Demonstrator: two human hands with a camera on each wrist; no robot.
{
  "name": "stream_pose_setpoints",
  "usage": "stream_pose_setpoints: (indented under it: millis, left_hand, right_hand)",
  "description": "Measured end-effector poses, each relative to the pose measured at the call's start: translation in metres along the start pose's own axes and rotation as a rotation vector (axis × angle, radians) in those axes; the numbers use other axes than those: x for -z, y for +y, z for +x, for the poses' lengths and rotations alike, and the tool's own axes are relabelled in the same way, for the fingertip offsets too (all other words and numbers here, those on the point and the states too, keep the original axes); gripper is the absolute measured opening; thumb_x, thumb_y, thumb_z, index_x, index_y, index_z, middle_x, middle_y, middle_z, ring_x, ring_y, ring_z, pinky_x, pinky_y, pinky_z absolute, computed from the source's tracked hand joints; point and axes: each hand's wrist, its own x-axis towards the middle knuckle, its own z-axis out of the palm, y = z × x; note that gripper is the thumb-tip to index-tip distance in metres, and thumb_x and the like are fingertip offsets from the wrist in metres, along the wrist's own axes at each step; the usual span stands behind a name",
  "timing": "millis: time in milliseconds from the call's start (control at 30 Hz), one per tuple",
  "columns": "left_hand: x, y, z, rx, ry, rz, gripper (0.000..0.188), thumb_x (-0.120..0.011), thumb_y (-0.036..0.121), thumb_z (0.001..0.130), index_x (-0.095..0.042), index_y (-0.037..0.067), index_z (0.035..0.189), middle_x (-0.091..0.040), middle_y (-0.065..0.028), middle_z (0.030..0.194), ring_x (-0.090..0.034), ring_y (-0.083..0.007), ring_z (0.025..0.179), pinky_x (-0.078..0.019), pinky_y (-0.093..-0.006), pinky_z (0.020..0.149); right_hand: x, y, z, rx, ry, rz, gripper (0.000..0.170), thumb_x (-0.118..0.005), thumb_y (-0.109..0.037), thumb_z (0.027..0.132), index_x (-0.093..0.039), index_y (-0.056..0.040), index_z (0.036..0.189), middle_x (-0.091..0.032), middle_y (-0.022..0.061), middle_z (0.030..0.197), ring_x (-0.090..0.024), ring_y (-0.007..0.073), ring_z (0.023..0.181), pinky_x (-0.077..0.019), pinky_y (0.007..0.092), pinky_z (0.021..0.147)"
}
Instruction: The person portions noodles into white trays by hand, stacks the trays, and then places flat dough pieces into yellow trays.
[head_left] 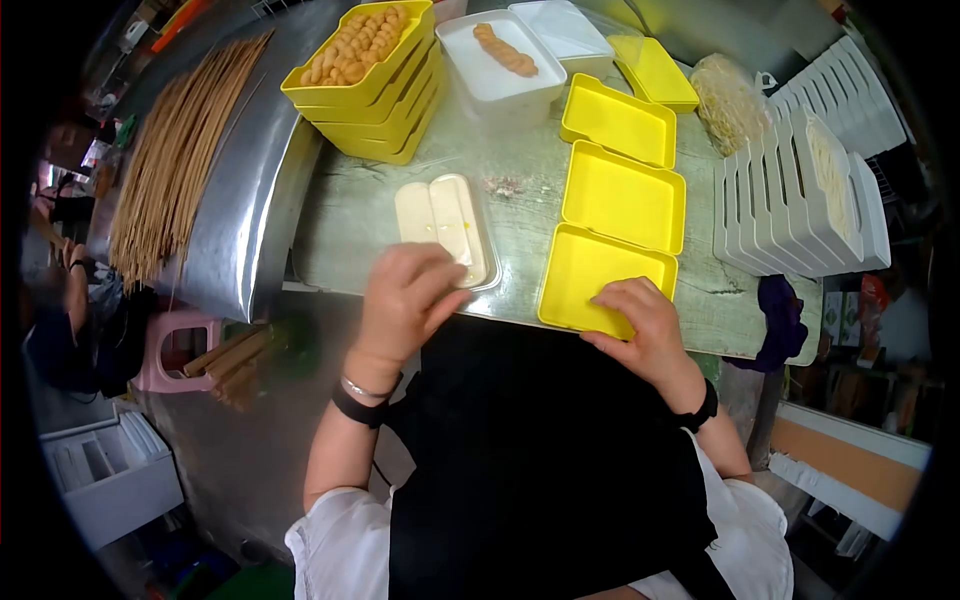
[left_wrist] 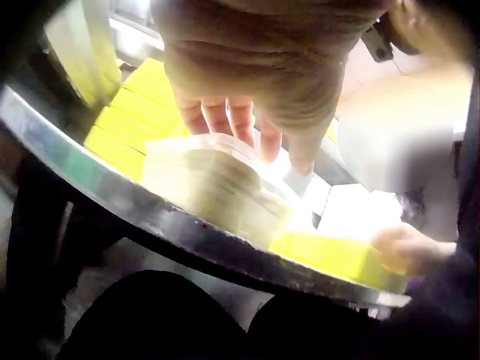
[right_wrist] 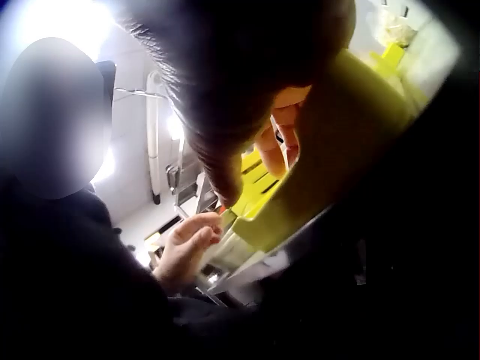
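Black cloth apron (head_left: pixel 550 450) fills the foreground, and just beyond it, at the table edge, two long, pale, rounded slabs (head_left: pixel 455 222) that look like dough lie side by side in a clear plastic container (head_left: pixel 494 255). Over their near end is the left hand (head_left: pixel 408 290), fingers extended with thumb apart; whether the fingertips touch a slab I cannot tell. Beside it, the right hand (head_left: pixel 645 320) pinches the near wall of a shallow, rectangular yellow plastic tray (head_left: pixel 575 285), thumb outside and fingers curled inside. That tray and two matching yellow trays (head_left: pixel 625 200) behind it show plain floors, so filling them seems left to do. More looks finished at the far left: a stack of yellow plastic trays (head_left: pixel 380 115) carries heaped golden-brown twisted pieces (head_left: pixel 355 45) in its top layer, though the lower layers' contents are hidden. Several browned pieces (head_left: pixel 505 50) also sit in a white, translucent plastic tub (head_left: pixel 505 95). With both slabs apparently whole, I judge this batch barely begun.
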Motion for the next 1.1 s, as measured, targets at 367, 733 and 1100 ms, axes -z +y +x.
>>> stream_pose_setpoints:
  millis: [367, 733, 1100]
  left_hand:
    - [0.027, -0.010, -0.021, -0.016, -0.158, 0.158, 0.023, -0.080, 0.012, 0.070, -0.068, 0.014, 0.089, -0.063, -0.0025, 0.089, -0.061, -0.0280, 0.084, -0.0480, -0.0400, 0.072]
    - [0.058, -0.046, -0.025, 0.097, 0.023, 0.459, 0.027, -0.064, -0.001, 0.077, -0.069, 0.011, 0.100, -0.065, -0.0074, 0.096, -0.062, -0.0291, 0.093, -0.0508, -0.0388, 0.078]
    - [-0.001, -0.029, 0.063, 0.036, -0.138, 0.188, 0.021, -0.070, 0.004, 0.079, -0.072, 0.007, 0.099, -0.066, -0.0109, 0.099, -0.062, -0.0319, 0.092, -0.0518, -0.0389, 0.080]
  right_hand:
    - [-0.001, 0.008, -0.001, 0.235, -0.205, 0.011, 0.015, -0.076, -0.014, 0.076, -0.062, -0.0116, 0.082, -0.060, 0.0010, 0.084, -0.058, 0.0242, 0.080, -0.0469, 0.0363, 0.070]
    - [-0.006, 0.000, -0.007, 0.273, -0.228, 0.004, 0.010, -0.070, -0.014, 0.080, -0.062, -0.0126, 0.085, -0.059, 0.0013, 0.082, -0.058, 0.0233, 0.081, -0.0462, 0.0367, 0.070]
    - [-0.024, -0.007, 0.002, 0.291, -0.186, 0.022, 0.015, -0.072, -0.021, 0.083, -0.060, -0.0127, 0.082, -0.056, 0.0025, 0.078, -0.057, 0.0226, 0.075, -0.0456, 0.0360, 0.065]
